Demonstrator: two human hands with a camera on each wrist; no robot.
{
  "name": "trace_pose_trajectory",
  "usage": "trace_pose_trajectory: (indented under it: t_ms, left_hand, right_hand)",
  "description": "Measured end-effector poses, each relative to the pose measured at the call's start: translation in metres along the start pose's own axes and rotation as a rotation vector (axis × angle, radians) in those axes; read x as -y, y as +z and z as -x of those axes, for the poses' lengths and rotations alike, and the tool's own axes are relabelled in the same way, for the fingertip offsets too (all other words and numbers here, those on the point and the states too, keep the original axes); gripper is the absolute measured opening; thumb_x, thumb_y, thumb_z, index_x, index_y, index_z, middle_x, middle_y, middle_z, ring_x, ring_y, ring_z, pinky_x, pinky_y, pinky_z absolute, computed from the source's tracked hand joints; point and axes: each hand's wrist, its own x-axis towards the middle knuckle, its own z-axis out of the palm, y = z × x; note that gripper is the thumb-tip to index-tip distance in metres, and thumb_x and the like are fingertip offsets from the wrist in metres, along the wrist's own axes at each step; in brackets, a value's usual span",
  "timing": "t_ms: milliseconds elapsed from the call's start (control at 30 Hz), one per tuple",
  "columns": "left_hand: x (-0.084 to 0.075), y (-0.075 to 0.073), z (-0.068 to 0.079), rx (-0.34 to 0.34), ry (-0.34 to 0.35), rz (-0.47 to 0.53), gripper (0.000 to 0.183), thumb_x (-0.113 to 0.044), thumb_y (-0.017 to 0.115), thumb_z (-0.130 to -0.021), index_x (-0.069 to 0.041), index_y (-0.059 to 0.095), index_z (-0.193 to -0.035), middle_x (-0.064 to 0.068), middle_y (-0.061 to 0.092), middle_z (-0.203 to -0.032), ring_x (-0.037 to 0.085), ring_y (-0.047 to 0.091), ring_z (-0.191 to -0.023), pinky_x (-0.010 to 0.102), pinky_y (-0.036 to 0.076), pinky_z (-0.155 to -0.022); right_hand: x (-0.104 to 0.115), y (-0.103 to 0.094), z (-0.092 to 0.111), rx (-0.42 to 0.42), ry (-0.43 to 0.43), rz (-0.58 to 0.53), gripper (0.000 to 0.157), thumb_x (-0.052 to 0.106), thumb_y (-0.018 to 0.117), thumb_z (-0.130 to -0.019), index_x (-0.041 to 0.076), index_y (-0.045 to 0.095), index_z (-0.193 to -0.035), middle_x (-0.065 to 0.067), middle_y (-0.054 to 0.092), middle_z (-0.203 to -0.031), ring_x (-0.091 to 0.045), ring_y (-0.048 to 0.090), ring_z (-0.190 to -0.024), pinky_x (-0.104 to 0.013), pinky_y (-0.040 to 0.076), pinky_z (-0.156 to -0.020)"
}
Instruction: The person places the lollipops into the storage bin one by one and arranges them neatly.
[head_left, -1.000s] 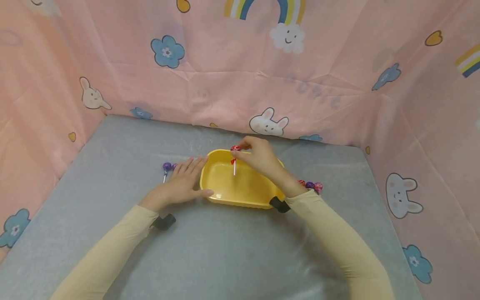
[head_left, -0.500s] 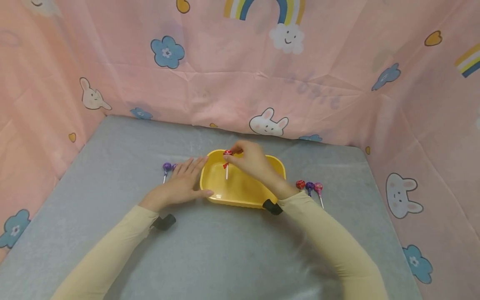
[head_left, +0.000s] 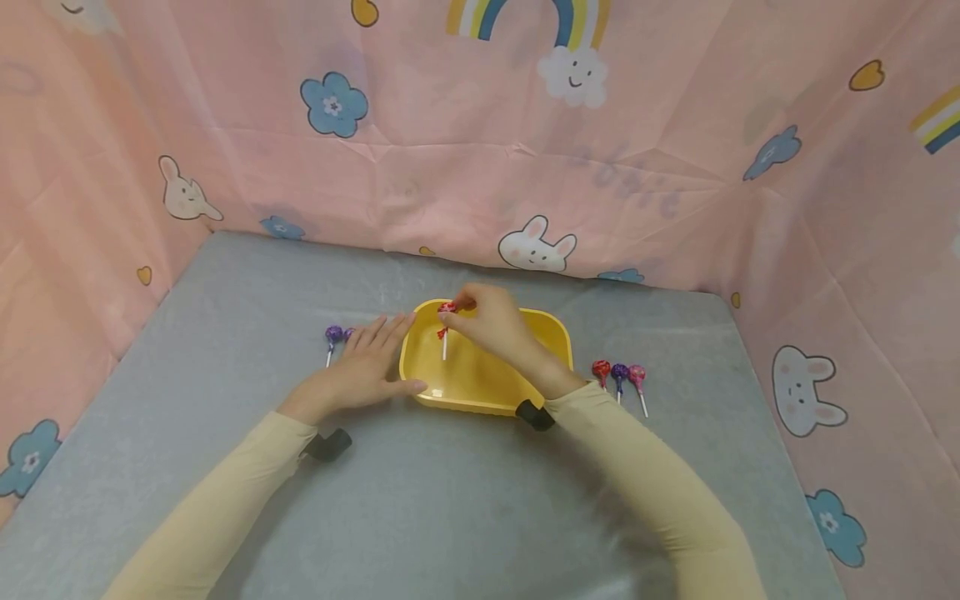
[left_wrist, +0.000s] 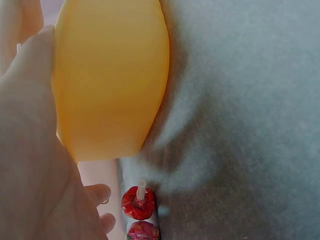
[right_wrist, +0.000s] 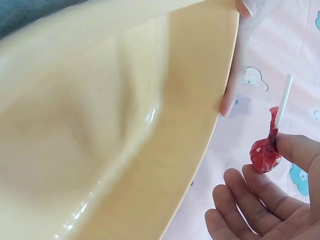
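Note:
A yellow plastic basin [head_left: 480, 407] stands on the grey table. My left hand [head_left: 356, 371] rests against its left end, fingers spread, the thumb at the near rim. Over the left part of the basin, my right hand [head_left: 491, 321] pinches a red-wrapped lollipop [head_left: 447, 307] by its candy head between thumb and fingertips, with the white stick hanging down. In the right wrist view that same lollipop [right_wrist: 265, 155] is seen close, the other fingers loosely bent below it. Purple lollipops [head_left: 333, 333] lie just beyond my left hand, which partly covers them.
Right of the basin lie a red lollipop [head_left: 601, 370], a purple lollipop [head_left: 619, 372] and a pink lollipop [head_left: 637, 374] in a row. The left wrist view has another red lollipop [left_wrist: 138, 202] by the left fingers. Pink printed cloth [head_left: 450, 167] walls the table's back and sides.
My right hand has moved left and slightly down over the basin with the red lollipop. The row at the right has come into fuller view. My left hand has stayed put.

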Motion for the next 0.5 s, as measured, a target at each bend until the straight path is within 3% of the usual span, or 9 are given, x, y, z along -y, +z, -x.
trace_pose_trajectory:
  t_ms: [500]
  left_hand:
    - [-0.001,0.000,0.000,-0.005,0.005,-0.006,0.107,-0.073,0.054,-0.087,-0.023,-0.006,-0.160,0.012,0.005,-0.169,0.041,0.000,-0.155,0.066,0.004,-0.122]
  right_hand:
    - [0.000,0.016,-0.005,-0.011,0.000,0.000,0.027,0.034,0.073,-0.089,0.009,0.069,-0.099,-0.006,0.073,-0.101,-0.024,0.066,-0.103,-0.039,0.055,-0.097]
